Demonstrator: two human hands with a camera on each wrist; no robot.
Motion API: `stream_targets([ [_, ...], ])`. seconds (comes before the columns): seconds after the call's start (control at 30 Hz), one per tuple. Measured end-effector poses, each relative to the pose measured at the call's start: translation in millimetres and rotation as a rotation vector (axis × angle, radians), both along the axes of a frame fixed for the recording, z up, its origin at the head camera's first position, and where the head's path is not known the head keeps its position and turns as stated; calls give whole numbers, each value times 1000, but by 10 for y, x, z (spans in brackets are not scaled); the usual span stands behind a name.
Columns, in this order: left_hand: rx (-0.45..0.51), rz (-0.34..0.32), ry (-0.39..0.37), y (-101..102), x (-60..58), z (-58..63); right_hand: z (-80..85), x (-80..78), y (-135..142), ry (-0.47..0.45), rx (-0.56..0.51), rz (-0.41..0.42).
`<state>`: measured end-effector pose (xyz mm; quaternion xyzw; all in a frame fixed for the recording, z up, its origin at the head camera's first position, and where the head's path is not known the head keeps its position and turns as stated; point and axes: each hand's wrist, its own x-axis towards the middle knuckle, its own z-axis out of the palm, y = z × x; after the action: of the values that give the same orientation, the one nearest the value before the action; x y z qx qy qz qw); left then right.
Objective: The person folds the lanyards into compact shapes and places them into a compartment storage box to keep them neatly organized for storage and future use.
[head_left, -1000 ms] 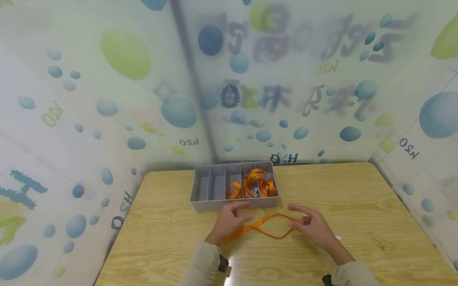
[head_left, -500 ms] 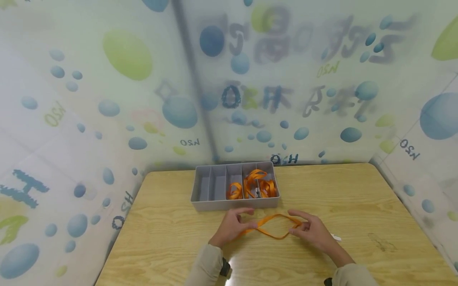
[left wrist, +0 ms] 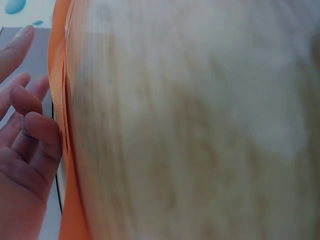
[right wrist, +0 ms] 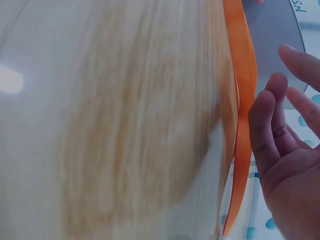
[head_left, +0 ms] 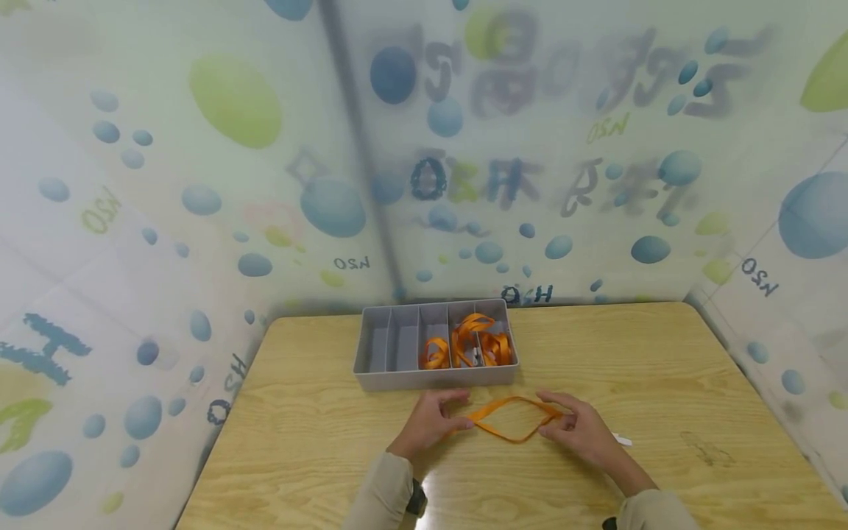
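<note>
An orange lanyard [head_left: 509, 439] forms an open loop close over the wooden table, between the two hands. My left hand [head_left: 425, 425] pinches it at the loop's left end, with thumb at the strap and index finger held apart. At the opposite end my right hand [head_left: 583, 430] holds it with thumb and curled fingers, index finger reaching forward. In the left wrist view the lanyard [left wrist: 59, 95] runs right along the fingertips [left wrist: 42, 127]. The right wrist view has the strap [right wrist: 243, 125] passing beside the curled fingers [right wrist: 262, 110].
Behind the hands stands a grey divided tray [head_left: 433, 379] with orange lanyards [head_left: 495, 348] coiled in its right-hand compartments. A small white piece [head_left: 622, 439] lies just right of the right hand. A patterned wall [head_left: 464, 221] borders the wooden table [head_left: 298, 412] at the back.
My left hand has come slightly nearer and to the right, its thumb now at the loop's left end. The right hand has shifted slightly nearer too, keeping its end; the loop looks much the same.
</note>
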<state>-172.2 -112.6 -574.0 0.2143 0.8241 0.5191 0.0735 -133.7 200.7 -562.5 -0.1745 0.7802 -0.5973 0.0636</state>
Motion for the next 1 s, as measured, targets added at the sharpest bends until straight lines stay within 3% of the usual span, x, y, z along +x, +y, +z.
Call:
stream_targets([
  [0.47,-203,-55,126,11,-21,-14,-75,7,20,-20,97,-96],
  [0.67,-242,-40,97,20,-21,5,-86,9,10,-31,126,-127],
  [1.0,-298,-28,107,38,-52,9,-81,-47,-52,-19,277,-221],
])
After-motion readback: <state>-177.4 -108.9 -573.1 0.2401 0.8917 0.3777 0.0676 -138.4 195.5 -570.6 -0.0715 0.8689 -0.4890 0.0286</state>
